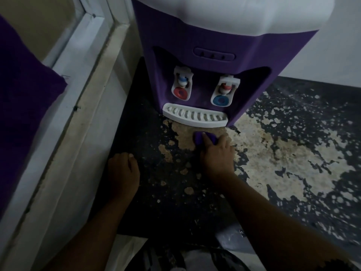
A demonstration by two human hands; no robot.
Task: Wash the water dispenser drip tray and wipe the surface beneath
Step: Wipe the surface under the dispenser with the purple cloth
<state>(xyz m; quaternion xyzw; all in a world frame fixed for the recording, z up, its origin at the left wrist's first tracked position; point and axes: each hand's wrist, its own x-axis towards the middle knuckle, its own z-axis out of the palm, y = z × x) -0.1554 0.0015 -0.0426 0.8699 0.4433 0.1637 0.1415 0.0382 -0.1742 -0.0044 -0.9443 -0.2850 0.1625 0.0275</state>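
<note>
A purple and white water dispenser (211,45) stands on a dark, worn counter surface (160,173). Its white slotted drip tray (195,115) sits in place at the base, below two taps. My right hand (216,153) presses a small purple cloth (201,138) flat on the surface just in front of the tray. My left hand (122,171) rests on the dark surface to the left, fingers curled under, nothing visible in it.
A white window frame and ledge (82,106) run along the left, with a purple curtain (25,90) hanging there. The counter's black coating is peeled away in pale patches (283,157) to the right. A white wall stands behind the dispenser.
</note>
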